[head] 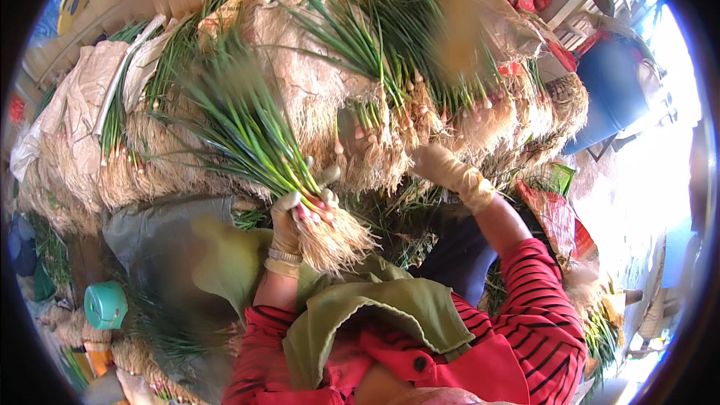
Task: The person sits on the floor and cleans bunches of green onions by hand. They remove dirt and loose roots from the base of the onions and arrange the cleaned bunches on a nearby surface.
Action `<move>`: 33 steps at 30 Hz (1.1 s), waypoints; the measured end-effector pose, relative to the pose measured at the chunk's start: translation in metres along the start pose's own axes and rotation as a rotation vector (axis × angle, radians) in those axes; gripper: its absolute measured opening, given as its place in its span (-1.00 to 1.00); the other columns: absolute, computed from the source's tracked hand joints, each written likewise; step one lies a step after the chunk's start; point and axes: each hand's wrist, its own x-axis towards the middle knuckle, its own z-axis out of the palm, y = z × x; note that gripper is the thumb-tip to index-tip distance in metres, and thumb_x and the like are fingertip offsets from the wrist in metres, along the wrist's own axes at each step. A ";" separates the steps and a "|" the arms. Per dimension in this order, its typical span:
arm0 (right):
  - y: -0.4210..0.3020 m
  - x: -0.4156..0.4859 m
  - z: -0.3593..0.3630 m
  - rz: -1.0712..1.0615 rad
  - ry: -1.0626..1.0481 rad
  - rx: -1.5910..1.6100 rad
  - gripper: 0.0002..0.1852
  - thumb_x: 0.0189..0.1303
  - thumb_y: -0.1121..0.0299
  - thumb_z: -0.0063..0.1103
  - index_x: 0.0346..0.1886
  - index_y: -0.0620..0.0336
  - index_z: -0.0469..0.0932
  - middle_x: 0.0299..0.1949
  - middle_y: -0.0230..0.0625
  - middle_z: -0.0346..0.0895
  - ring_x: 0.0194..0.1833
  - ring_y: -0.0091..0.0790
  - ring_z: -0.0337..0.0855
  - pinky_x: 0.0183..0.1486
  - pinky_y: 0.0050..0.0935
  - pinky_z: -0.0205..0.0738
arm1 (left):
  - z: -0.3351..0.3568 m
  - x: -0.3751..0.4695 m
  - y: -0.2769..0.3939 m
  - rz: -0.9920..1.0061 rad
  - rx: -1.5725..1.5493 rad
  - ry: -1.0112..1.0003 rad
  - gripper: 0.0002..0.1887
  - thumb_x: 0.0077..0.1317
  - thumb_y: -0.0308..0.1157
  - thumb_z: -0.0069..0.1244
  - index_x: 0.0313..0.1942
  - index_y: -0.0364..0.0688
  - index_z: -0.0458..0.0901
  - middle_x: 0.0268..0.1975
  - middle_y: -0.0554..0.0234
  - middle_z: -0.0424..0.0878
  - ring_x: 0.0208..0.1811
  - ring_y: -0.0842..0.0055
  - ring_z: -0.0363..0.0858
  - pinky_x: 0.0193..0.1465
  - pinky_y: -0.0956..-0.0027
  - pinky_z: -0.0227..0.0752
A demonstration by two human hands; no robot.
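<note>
In a pale glove, my left hand (288,219) is closed around a bunch of green-leaved allium plants (281,152) with pinkish bulbs. Their leaves point up and left, and a mop of pale roots (337,239) hangs toward my lap. My right hand (436,163), gloved too, reaches to the roots at the front edge of the heap; its fingers are blurred, and whether they grip anything is unclear. Just beyond it lie more plants with pinkish bulbs (416,81), their roots toward me. Woven sacking (315,67) covers part of the heap.
More rooted bundles and sacks (84,84) line the left side. A teal plastic stool or tub (106,305) stands at lower left, a blue barrel (610,87) at upper right. Red-and-white sacking (548,214) lies beside my right arm. Loose leaves litter the ground between the heap and me.
</note>
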 end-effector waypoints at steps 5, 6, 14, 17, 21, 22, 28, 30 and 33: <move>0.037 0.095 0.014 0.614 0.528 0.990 -0.39 0.10 0.30 0.23 0.26 0.02 0.27 -0.28 -0.30 0.63 -0.31 -0.39 0.63 -0.12 -0.32 0.53 | -0.009 0.005 -0.016 0.000 0.170 0.136 -0.70 -0.01 -0.34 0.05 -0.28 -0.09 0.32 -0.45 0.34 0.32 -0.28 0.44 0.35 -0.05 0.21 0.32; 0.044 0.104 0.011 0.726 0.544 1.026 -0.42 0.08 0.32 0.23 0.22 0.04 0.33 -0.29 -0.30 0.63 -0.33 -0.40 0.63 -0.15 -0.34 0.53 | -0.010 0.005 -0.015 0.005 0.165 0.148 -0.71 0.00 -0.36 0.05 -0.27 -0.10 0.34 -0.43 0.32 0.35 -0.28 0.42 0.38 -0.05 0.20 0.34; 0.017 0.089 -0.017 0.972 0.703 0.769 -0.60 0.11 0.22 0.21 -0.01 0.23 0.48 -0.24 -0.11 0.62 -0.27 -0.27 0.64 -0.19 -0.38 0.54 | -0.027 0.006 -0.021 -0.001 0.099 0.283 -0.78 0.11 -0.53 -0.01 -0.20 -0.21 0.44 -0.33 0.14 0.55 -0.27 0.31 0.58 -0.03 -0.04 0.52; 0.021 0.097 -0.044 0.890 0.271 0.599 -0.43 0.07 0.11 0.29 0.08 0.25 0.41 -0.29 -0.08 0.61 -0.26 -0.23 0.64 -0.16 -0.37 0.54 | -0.022 0.007 -0.021 0.024 0.011 0.187 -0.78 0.10 -0.52 0.00 -0.21 -0.20 0.45 -0.27 0.10 0.57 -0.21 0.26 0.60 -0.08 -0.03 0.55; 0.001 0.070 -0.063 0.736 0.430 0.896 -0.73 0.18 0.25 0.13 -0.18 0.25 0.57 -0.45 -0.14 0.62 -0.53 -0.41 0.57 -0.45 -0.43 0.50 | -0.010 0.001 -0.017 0.076 0.198 0.270 -0.80 0.11 -0.47 0.01 -0.22 -0.19 0.49 -0.15 0.03 0.59 -0.22 0.24 0.63 -0.34 0.34 0.60; -0.021 0.057 -0.058 0.629 0.547 0.802 -0.77 0.21 0.26 0.12 -0.20 0.21 0.59 -0.43 -0.19 0.63 -0.51 -0.41 0.60 -0.45 -0.43 0.53 | -0.009 0.001 -0.017 0.084 0.230 0.252 -0.81 0.11 -0.45 0.01 -0.23 -0.20 0.50 -0.13 0.01 0.59 -0.24 0.25 0.64 -0.42 0.44 0.57; -0.117 0.030 -0.048 0.291 0.591 1.008 -0.91 0.23 0.39 0.00 -0.28 0.07 0.52 -0.40 -0.43 0.50 -0.52 -0.39 0.50 -0.37 -0.48 0.51 | -0.004 0.003 -0.018 0.064 0.165 0.317 -0.89 0.08 -0.40 0.02 -0.40 -0.15 0.45 -0.39 0.32 0.53 -0.28 0.43 0.56 -0.23 0.21 0.55; -0.103 0.010 -0.056 0.815 0.651 1.347 -0.92 0.25 0.35 0.03 -0.34 0.06 0.50 -0.44 -0.48 0.47 -0.55 -0.48 0.44 -0.41 -0.53 0.47 | -0.001 0.000 -0.017 0.118 -0.020 0.138 -0.77 0.07 -0.38 0.03 -0.29 -0.11 0.35 -0.49 0.44 0.35 -0.36 0.53 0.47 0.12 0.10 0.36; -0.059 -0.053 -0.056 0.405 0.992 2.051 -0.93 0.20 0.35 0.11 -0.37 0.09 0.49 -0.47 -0.44 0.44 -0.50 -0.54 0.41 -0.36 -0.55 0.46 | 0.006 -0.008 -0.013 0.134 -0.057 0.088 -0.65 0.06 -0.35 0.04 -0.12 -0.10 0.36 -0.46 0.43 0.31 -0.41 0.56 0.35 0.21 0.13 0.22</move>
